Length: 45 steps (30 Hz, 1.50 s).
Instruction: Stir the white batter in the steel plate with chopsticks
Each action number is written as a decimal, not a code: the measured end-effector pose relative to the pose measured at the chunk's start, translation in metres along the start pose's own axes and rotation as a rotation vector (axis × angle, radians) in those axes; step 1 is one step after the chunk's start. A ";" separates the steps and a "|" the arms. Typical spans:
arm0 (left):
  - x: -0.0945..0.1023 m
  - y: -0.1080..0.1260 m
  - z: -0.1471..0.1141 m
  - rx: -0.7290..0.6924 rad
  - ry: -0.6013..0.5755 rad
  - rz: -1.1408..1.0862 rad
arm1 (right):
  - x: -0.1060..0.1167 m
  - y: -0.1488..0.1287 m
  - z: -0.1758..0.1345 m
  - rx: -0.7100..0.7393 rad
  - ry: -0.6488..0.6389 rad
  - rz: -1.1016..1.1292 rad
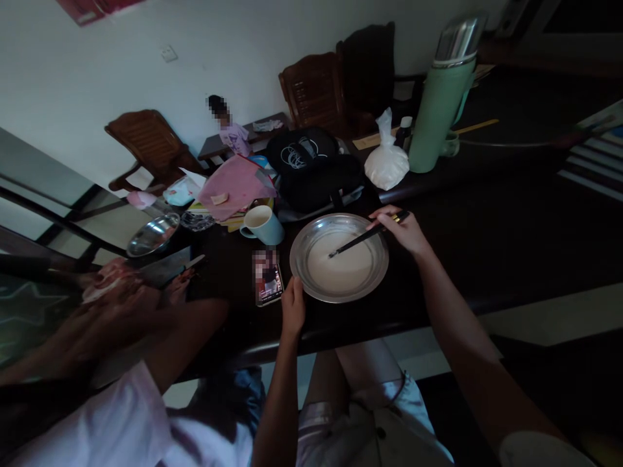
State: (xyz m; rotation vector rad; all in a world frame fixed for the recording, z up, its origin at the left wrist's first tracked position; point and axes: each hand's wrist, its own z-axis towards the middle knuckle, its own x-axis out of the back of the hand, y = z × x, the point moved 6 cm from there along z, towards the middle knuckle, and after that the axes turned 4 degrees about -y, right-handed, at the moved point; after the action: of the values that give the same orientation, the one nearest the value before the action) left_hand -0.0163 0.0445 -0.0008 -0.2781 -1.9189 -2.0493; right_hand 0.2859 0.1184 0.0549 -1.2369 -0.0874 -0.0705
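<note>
A shallow metal bowl [298, 272] with a pale, milky liquid [343, 269] in it stands on the dark table in front of me. My left hand [293, 305] grips the bowl's near left rim. In my right hand [402, 230], closed above the far right rim, is a pair of dark chopsticks [357, 241]. They slant down to the left, and their tips reach the liquid. Close to my left hand lies a phone [267, 279] with its screen lit. Behind it stands a light blue mug [265, 225].
A tied plastic bag of white powder [387, 165] and a green thermos [440, 110] stand at the back right. A black bag [311, 165] sits behind the bowl. At left, a co-worker's arm [189, 324] is near raw meat [109, 282], a knife [195, 263] and another metal bowl [141, 240].
</note>
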 end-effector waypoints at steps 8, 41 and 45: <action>0.000 0.001 0.000 -0.027 -0.004 -0.003 | -0.006 0.000 -0.002 -0.033 -0.065 0.014; 0.000 0.003 -0.001 0.004 0.003 -0.014 | 0.006 0.002 0.001 0.045 0.024 0.234; -0.001 -0.001 -0.001 0.011 -0.010 -0.010 | 0.005 0.004 0.000 0.003 0.014 0.248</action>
State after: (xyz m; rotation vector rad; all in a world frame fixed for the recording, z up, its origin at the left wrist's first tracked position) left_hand -0.0159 0.0436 -0.0016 -0.2770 -1.9400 -2.0472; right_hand 0.2908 0.1194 0.0519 -1.2352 0.0780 0.1362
